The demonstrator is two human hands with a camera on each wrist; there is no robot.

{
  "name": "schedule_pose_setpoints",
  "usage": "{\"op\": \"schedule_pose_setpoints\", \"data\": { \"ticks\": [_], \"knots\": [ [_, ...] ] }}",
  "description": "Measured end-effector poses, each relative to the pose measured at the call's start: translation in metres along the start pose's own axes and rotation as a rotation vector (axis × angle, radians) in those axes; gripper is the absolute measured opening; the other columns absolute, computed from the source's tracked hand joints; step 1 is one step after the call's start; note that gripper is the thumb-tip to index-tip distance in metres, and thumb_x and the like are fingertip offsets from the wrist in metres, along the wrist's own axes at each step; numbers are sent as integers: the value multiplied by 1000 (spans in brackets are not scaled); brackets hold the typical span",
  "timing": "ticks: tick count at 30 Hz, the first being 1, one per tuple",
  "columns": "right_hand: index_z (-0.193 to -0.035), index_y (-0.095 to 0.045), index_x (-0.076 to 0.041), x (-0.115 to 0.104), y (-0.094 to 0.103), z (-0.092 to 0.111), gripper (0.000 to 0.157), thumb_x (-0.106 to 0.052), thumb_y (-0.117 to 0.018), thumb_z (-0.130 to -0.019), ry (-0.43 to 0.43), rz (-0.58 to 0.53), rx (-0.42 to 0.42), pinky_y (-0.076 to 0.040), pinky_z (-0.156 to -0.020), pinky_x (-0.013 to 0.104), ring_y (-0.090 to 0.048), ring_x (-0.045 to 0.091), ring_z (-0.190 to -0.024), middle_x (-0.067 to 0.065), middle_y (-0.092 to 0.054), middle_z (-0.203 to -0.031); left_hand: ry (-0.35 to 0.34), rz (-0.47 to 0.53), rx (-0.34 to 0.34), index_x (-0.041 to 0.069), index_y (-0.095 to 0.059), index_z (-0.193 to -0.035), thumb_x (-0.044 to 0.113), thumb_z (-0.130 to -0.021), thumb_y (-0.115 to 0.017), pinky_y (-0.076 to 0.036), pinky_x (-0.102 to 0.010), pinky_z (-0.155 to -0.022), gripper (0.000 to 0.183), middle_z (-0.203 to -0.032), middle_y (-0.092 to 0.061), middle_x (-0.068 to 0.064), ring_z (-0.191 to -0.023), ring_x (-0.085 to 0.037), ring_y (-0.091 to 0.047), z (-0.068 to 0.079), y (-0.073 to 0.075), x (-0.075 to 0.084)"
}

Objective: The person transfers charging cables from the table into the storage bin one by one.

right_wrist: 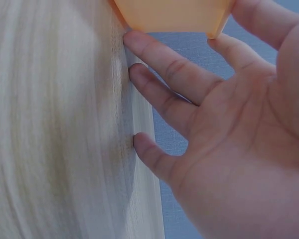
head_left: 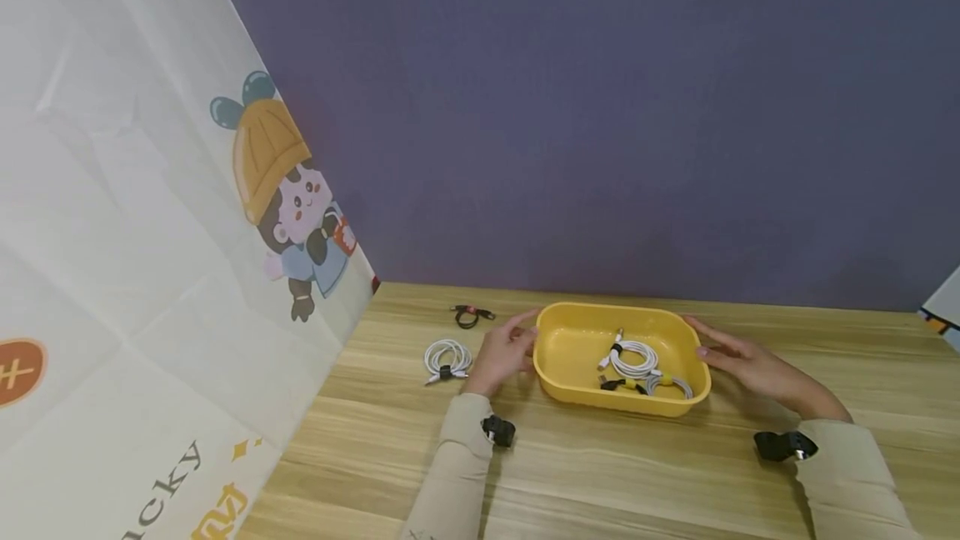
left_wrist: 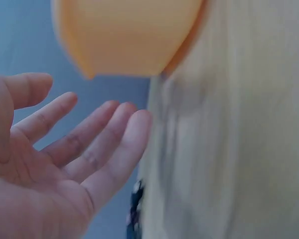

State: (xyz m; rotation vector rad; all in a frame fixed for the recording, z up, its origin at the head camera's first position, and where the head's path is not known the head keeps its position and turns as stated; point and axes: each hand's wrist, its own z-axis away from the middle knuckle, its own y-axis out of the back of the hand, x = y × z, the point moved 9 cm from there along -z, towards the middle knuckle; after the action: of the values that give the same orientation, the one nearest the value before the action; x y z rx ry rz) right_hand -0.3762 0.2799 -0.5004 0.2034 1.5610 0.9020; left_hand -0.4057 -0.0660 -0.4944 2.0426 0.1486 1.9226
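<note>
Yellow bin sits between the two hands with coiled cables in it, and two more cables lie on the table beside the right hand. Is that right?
Not beside the right hand: the head view shows the two, a white cable and a black cable, on the table beside the left hand. The rest holds.

A bluish-purple wall (head_left: 600, 123) stands behind the wood-grain table (head_left: 622, 473).

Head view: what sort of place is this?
Probably a staged tabletop recording corner, judging by the wood-grain table, the plain bluish-purple backdrop behind it and the creased white sheet with a printed cartoon figure.
</note>
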Motion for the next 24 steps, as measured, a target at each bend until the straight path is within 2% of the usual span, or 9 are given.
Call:
{"op": "schedule_pose_setpoints", "data": {
  "ticks": [2,6,8,13,15,17,20,24],
  "knots": [
    [-155,-8,-31,2,0,-1,61,-40,-39,-104,-5,-3,0,-40,-93,73,-30,52,-136,21,-16,-159,-29,-58,42,24,-59,-132,29,-99,-54,-63,-39,-65,33,-111,-67,-14,-83,-29,-69,1,13,6],
    [-156,-8,-26,4,0,-2,61,-38,-39,-104,16,-1,-4,-40,-96,71,-29,52,-136,21,-14,-159,-82,-175,142,17,-70,-111,30,-99,-53,-59,-33,-62,24,-105,-69,-11,-86,-31,-68,5,48,15],
    [-156,-8,-25,5,0,-3,61,-38,-38,-104,22,3,-4,-40,-98,70,-27,52,-137,21,-13,-160,-81,-217,206,18,-71,-103,32,-98,-55,-55,-27,-63,22,-102,-70,-9,-84,-26,-67,9,68,16],
    [-156,-6,-26,10,-3,-4,62,-38,-38,-104,12,-22,-34,-38,-101,69,-20,52,-139,19,-8,-161,-27,-311,362,15,-73,-100,28,-95,-60,-50,-27,-62,19,-97,-69,-6,-74,-17,-61,20,118,4],
    [-156,-5,-27,11,-4,-4,62,-38,-37,-104,4,-40,-50,-36,-101,71,-17,54,-139,19,-6,-161,5,-350,403,14,-74,-99,26,-94,-62,-50,-27,-63,18,-97,-70,-6,-75,-16,-60,26,135,-3],
    [-156,-4,-27,12,-5,-4,62,-38,-37,-104,0,-47,-58,-36,-101,72,-16,54,-139,19,-5,-161,28,-383,427,13,-74,-98,24,-93,-63,-51,-28,-67,16,-97,-70,-6,-78,-17,-61,30,147,-10],
    [-156,-6,-25,11,-4,-5,62,-38,-37,-104,13,-25,-35,-38,-100,70,-22,53,-138,20,-8,-160,67,-429,457,14,-75,-94,22,-90,-66,-52,-32,-74,13,-94,-72,-6,-85,-20,-64,36,161,-19],
    [-156,-8,-26,12,-2,-6,61,-38,-38,-104,26,-4,-6,-39,-97,71,-30,53,-136,21,-13,-159,127,-466,449,10,-75,-98,20,-85,-70,-55,-39,-78,17,-94,-73,-9,-87,-24,-66,39,167,-31]
  ]
}}
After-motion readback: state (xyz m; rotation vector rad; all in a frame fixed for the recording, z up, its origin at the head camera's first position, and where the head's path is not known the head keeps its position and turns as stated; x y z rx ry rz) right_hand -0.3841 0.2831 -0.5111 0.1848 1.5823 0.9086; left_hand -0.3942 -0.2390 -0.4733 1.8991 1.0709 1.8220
